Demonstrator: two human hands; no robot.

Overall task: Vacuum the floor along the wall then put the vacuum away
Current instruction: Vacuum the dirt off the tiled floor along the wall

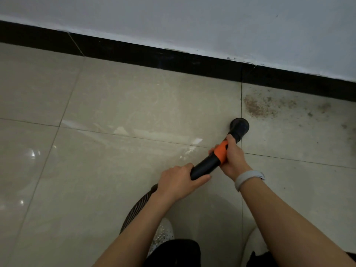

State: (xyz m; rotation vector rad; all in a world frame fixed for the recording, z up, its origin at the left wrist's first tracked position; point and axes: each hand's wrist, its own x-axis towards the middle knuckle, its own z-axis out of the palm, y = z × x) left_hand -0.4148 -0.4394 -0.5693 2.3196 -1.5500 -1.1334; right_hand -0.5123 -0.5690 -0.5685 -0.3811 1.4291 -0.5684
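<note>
Gripping: both hands wrapped round the vacuum wand [209, 162], held out low over the floor.
Left hand: left hand [180, 182] curled round the rear black end of the wand, thumb on the near side, fingers over the top; firm hold.
Right hand: right hand [232, 158] closed round the orange collar [221, 152] further forward, thumb lying along the top toward the nozzle.
Nozzle: round black nozzle [239, 126] at the wand's front end, down at the floor tile, sitting on the grout line [242, 101] that runs to the wall; whether it actually touches the tile can't be told.
Hose: ribbed dark hose [134, 211] leaves the wand behind the left hand, curves down-left under the left forearm.
Dirt: brownish speckled dirt patch [256, 106] on the tile just right of the nozzle, near the skirting; lighter grey smudges [317, 110] spread further right.
Floor: glossy beige tiled floor [115, 105], glare spots at left.
Wall: pale wall [192, 22] across the top, black skirting [154, 54] along its base, slanting down to the right.
Wrist: grey band [248, 179] on the right wrist.
Feet: white perforated shoe [163, 233] below the left forearm, dark trouser leg [177, 253] at the bottom edge.
</note>
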